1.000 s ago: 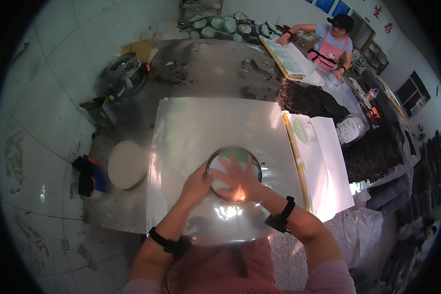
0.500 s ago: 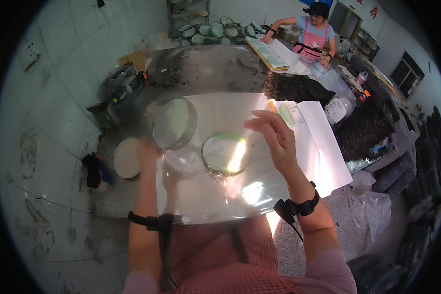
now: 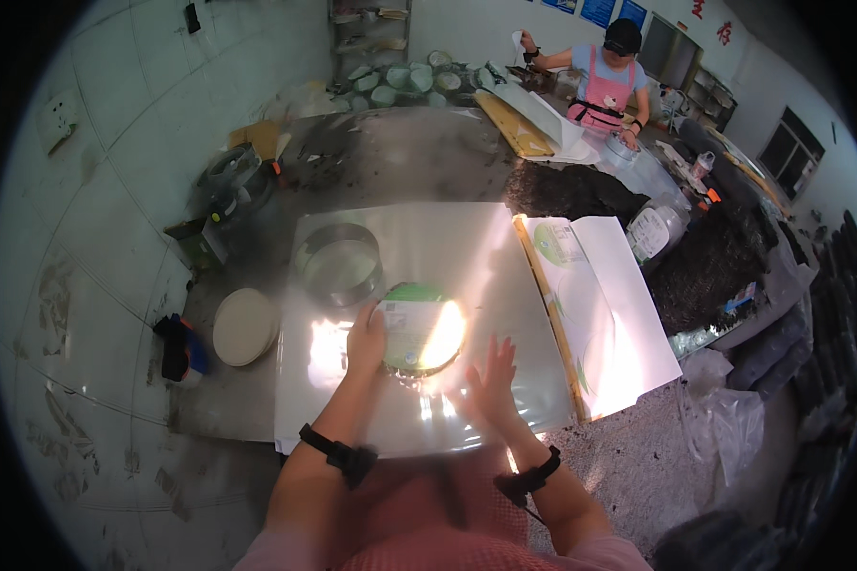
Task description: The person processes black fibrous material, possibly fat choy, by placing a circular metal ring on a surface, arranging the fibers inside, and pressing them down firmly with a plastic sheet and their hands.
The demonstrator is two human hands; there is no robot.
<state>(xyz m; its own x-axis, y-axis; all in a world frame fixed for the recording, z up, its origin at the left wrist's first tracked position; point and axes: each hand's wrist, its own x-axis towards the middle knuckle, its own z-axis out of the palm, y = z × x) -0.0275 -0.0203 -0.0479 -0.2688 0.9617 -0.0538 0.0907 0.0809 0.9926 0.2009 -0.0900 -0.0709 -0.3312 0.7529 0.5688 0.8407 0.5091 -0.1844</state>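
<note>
Hands have swapped roles since half a second ago. Then the left hand was out at the metal ring mould (image 3: 338, 263) and the right hand hovered open above the round disc; now the left hand (image 3: 366, 340) has come back from the ring and rests against the disc's left edge, while the right hand (image 3: 490, 381) has dropped toward the person, off the disc, to the shiny sheet just right of and below it. The round disc (image 3: 419, 328), pale with a green band along its far side, lies flat on the reflective sheet (image 3: 428, 238), just toward the person from the ring mould and apart from it. It reads as a wrapped, pressed cake, though glare washes out much of its face, so I cannot be sure.

So the ring is set aside and attention has returned to the disc.

Left hand: fingers curled lightly round the disc's rim, thumb on top, steadying rather than lifting. Right hand: open flat, fingers spread and pointing away from the person, holding nothing. Both forearms come up from the lower edge, each with a dark wrist strap.
</note>
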